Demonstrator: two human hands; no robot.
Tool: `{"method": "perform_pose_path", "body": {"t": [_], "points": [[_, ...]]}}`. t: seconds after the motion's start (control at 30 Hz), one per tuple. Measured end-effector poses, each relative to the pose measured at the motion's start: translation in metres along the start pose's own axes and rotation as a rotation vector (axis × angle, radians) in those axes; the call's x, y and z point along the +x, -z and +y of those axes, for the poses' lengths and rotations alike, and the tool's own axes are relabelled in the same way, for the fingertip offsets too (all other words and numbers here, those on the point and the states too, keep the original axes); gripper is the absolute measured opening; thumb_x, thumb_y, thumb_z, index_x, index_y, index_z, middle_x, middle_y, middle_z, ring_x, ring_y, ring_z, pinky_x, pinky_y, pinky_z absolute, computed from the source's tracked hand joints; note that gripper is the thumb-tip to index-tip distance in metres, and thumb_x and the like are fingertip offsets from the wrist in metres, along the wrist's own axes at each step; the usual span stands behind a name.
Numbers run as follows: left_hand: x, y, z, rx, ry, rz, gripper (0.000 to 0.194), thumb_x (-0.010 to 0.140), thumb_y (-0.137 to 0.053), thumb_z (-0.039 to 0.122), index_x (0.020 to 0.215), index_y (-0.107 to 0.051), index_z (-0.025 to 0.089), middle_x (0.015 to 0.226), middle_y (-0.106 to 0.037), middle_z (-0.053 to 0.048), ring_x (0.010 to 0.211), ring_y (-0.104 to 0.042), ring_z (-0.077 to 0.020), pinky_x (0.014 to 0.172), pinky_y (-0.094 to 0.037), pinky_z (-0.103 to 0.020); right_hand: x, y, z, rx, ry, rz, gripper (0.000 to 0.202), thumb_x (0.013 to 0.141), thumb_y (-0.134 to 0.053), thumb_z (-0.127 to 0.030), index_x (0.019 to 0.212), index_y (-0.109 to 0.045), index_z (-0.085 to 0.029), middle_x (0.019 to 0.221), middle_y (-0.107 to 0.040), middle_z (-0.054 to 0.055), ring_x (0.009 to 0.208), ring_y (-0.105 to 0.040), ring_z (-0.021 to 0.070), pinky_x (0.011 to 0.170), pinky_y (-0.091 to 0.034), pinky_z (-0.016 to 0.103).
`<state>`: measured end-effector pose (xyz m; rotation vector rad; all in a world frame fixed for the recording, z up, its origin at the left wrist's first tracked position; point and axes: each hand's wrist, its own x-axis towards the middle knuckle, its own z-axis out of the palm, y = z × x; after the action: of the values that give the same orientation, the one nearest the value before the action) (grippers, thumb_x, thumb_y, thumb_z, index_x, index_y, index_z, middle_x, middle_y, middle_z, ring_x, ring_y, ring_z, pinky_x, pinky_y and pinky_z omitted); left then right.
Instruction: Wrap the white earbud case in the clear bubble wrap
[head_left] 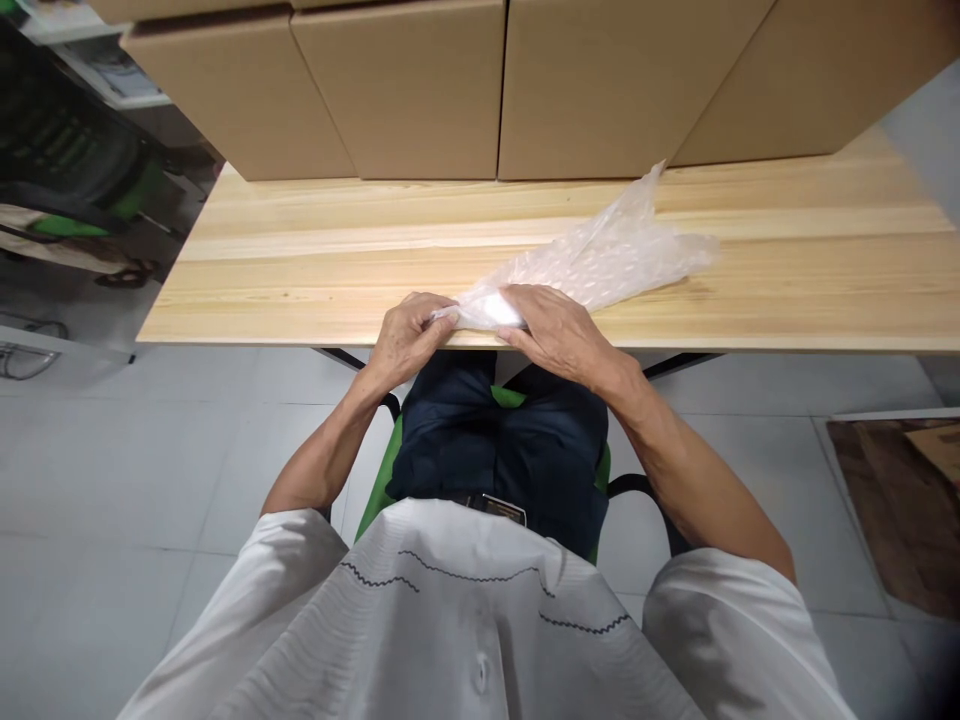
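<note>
Left hand [405, 335]: knuckles up at the table's near edge, fingers curled – pinching the near end of the bubble-wrap bag.
Right hand [551, 330]: palm down, fingers closed over the same end, forearm angling back to 5 o'clock.
Bubble-wrap bag [600, 260]: lies on the wooden table [300, 270], stretching toward 2 o'clock.
Cardboard boxes [420, 90]: lined up at 12 o'clock – well apart from the hands.

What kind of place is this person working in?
Probably a packing or storage room: plain cardboard boxes line the back of a bare wooden table, and both hands grip a clear plastic bag at its edge.
</note>
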<state>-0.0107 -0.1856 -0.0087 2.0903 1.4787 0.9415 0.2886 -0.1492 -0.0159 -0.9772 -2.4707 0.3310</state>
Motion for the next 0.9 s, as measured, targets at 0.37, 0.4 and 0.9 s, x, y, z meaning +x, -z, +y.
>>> {"method": "perform_pose_path", "body": {"t": [0.37, 0.4, 0.9], "points": [[0.026, -0.005, 0.003, 0.076, 0.082, 0.051, 0.041, 0.102, -0.07, 0.04, 0.073, -0.044, 0.027, 0.08, -0.061, -0.002, 0.076, -0.058, -0.0198, 0.074, -0.051, -0.039, 0.003, 0.002, -0.005, -0.002, -0.007, 0.016, 0.068, 0.124, -0.038, -0.068, 0.158, -0.068, -0.017, 0.155, -0.08, 0.024, 0.146, -0.073, 0.0442, 0.127, -0.058, 0.064], [0.027, -0.006, 0.003, 0.092, 0.088, 0.044, 0.042, 0.101, -0.071, 0.04, 0.074, -0.042, 0.027, 0.081, -0.061, -0.002, 0.076, -0.057, -0.02, 0.074, -0.05, -0.039, 0.003, 0.002, -0.005, -0.006, -0.003, 0.021, 0.069, 0.124, -0.038, -0.068, 0.158, -0.068, -0.017, 0.154, -0.08, 0.024, 0.145, -0.074, 0.044, 0.126, -0.058, 0.063], [0.03, -0.01, 0.011, 0.274, 0.058, 0.013, 0.049, 0.099, -0.069, 0.022, 0.147, -0.066, 0.027, 0.126, -0.077, -0.007, 0.102, -0.074, -0.0264, 0.09, -0.059, -0.042, 0.003, -0.004, 0.0, -0.016, 0.022, 0.052, 0.059, 0.124, -0.043, -0.062, 0.152, -0.07, -0.017, 0.146, -0.082, 0.024, 0.14, -0.076, 0.0436, 0.123, -0.059, 0.061]]}}
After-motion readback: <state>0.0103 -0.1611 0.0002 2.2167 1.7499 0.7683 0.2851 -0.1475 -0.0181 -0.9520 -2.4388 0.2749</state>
